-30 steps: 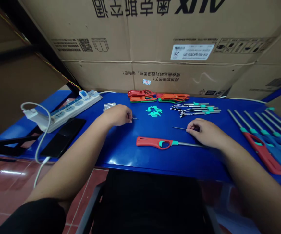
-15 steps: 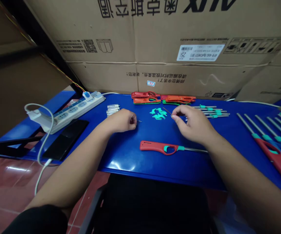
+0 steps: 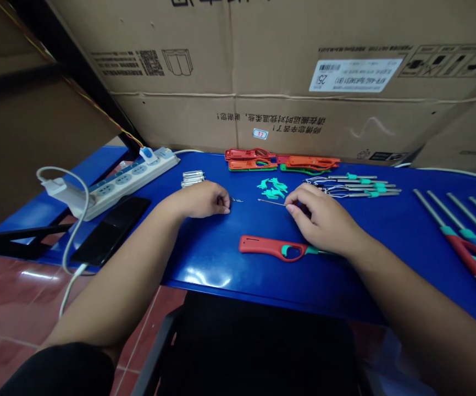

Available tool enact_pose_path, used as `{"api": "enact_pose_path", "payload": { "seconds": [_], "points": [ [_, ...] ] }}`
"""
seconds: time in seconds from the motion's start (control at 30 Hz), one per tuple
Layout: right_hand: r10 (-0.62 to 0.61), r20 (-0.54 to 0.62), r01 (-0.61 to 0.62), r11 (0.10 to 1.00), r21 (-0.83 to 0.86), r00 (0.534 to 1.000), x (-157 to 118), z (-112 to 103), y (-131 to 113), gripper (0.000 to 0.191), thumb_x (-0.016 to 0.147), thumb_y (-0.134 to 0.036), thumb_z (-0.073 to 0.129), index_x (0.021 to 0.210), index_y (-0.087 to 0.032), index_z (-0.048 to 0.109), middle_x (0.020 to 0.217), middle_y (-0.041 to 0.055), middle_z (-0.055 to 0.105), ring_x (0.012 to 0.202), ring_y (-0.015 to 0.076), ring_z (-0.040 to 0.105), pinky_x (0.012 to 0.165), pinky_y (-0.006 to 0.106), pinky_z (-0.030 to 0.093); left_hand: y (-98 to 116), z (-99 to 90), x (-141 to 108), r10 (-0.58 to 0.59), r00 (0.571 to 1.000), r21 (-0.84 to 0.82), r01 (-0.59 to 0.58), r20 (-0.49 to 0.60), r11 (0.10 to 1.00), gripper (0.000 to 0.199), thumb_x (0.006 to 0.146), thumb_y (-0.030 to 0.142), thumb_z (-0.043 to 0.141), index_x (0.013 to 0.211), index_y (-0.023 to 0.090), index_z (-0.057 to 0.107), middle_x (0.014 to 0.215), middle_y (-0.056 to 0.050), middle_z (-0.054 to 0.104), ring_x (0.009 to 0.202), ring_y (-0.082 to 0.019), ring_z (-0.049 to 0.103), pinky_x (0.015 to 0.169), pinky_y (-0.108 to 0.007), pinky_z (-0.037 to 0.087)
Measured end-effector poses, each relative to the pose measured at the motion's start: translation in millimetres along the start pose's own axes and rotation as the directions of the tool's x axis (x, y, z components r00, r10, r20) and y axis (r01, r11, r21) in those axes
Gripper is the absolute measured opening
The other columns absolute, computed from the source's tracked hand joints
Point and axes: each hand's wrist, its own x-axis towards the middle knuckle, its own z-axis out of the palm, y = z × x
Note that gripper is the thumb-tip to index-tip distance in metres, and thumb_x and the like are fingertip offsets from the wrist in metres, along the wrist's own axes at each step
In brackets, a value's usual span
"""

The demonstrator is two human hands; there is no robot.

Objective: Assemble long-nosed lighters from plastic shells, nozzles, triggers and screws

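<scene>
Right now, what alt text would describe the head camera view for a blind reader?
Two hands work over a blue table: the right hand pinches a thin metal rod near a red long-nosed lighter, the left hand a tiny metal wire. Teal plastic parts lie beyond them.

The left hand (image 3: pixel 200 201) sits curled, knuckles up, its fingertips (image 3: pixel 225 203) pinched together, up and left of the red lighter (image 3: pixel 269 248). The right hand (image 3: pixel 320 217) sits just above the lighter's right end, thumb and forefinger (image 3: pixel 291 208) pinching. 2 bare forearms (image 3: pixel 114 286) angle in from the lower corners.
</scene>
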Motion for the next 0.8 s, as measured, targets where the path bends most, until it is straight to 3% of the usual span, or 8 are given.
{"api": "enact_pose_path", "payload": {
  "seconds": [0.17, 0.27, 0.4, 0.53, 0.63, 0.8],
  "points": [
    [0.011, 0.046, -0.011, 1.000, 0.007, 0.999, 0, 2, 0, 0.011, 0.095, -0.022, 0.049, 0.093, -0.021, 0.060, 0.098, 0.0064, 0.062, 0.083, 0.0194, 0.059, 0.075, 0.034, 0.046, 10, 2.8, -1, 0.032, 0.998, -0.087, -0.036, -0.047, 0.996, 0.008, 0.071, 0.022, 0.066, 0.074, 0.018, 0.073, 0.069, 0.000, 0.067, 0.060, -0.013, 0.055, 0.059, -0.023, 0.038],
    [0.031, 0.080, -0.027, 0.998, -0.049, 0.996, 0, 3, 3, 0.011, 0.094, -0.022, 0.052, 0.092, -0.020, 0.062, 0.096, 0.0057, 0.063, 0.082, 0.0192, 0.059, 0.074, 0.033, 0.046, 17, 5.5, -1, 0.046, 0.993, -0.224, -0.069, -0.106, 0.972, 0.011, 0.070, 0.023, 0.066, 0.077, 0.017, 0.072, 0.071, 0.000, 0.068, 0.063, -0.013, 0.057, 0.062, -0.023, 0.041],
    [0.063, 0.119, -0.040, 0.981, -0.189, 0.991, 3, 5, 16, 0.011, 0.092, -0.021, 0.055, 0.089, -0.020, 0.066, 0.092, 0.0062, 0.067, 0.085, 0.0215, 0.061, 0.073, 0.034, 0.046, 32, 17.3, 4, 0.002, 0.979, -0.448, -0.096, -0.204, 0.889, 0.020, 0.079, 0.031, 0.058, 0.084, 0.015, 0.069, 0.079, -0.002, 0.070, 0.067, -0.011, 0.058, 0.066, -0.023, 0.045],
    [0.044, 0.140, -0.006, 0.966, -0.257, 0.989, 5, 8, 19, 0.007, 0.088, -0.021, 0.062, 0.088, -0.021, 0.069, 0.090, 0.0063, 0.070, 0.088, 0.0245, 0.062, 0.078, 0.038, 0.047, 50, 29.1, 7, -0.050, 0.971, -0.593, -0.101, -0.232, 0.799, 0.024, 0.080, 0.035, 0.056, 0.086, 0.015, 0.068, 0.077, -0.001, 0.066, 0.058, -0.008, 0.048, 0.055, -0.021, 0.039],
    [-0.102, -0.012, 0.099, 0.983, -0.156, 0.995, 6, 10, 4, 0.015, 0.089, -0.032, 0.068, 0.097, -0.019, 0.068, 0.096, 0.0074, 0.072, 0.091, 0.0240, 0.064, 0.084, 0.039, 0.049, 64, 32.7, 4, -0.123, 0.960, -0.750, -0.112, -0.250, 0.652, 0.025, 0.077, 0.038, 0.063, 0.087, 0.015, 0.068, 0.076, 0.000, 0.062, 0.055, -0.007, 0.042, 0.048, -0.019, 0.030],
    [-0.242, -0.352, 0.270, 0.962, 0.032, 0.904, 8, 14, -26, 0.002, 0.091, -0.022, 0.064, 0.090, -0.022, 0.066, 0.086, 0.0020, 0.073, 0.077, 0.0156, 0.067, 0.071, 0.029, 0.053, 88, 35.6, -9, -0.189, 0.956, -0.918, -0.140, -0.223, 0.372, 0.021, 0.070, 0.034, 0.075, 0.081, 0.016, 0.069, 0.071, 0.002, 0.055, 0.054, -0.005, 0.036, 0.044, -0.017, 0.022]
  ]
}}
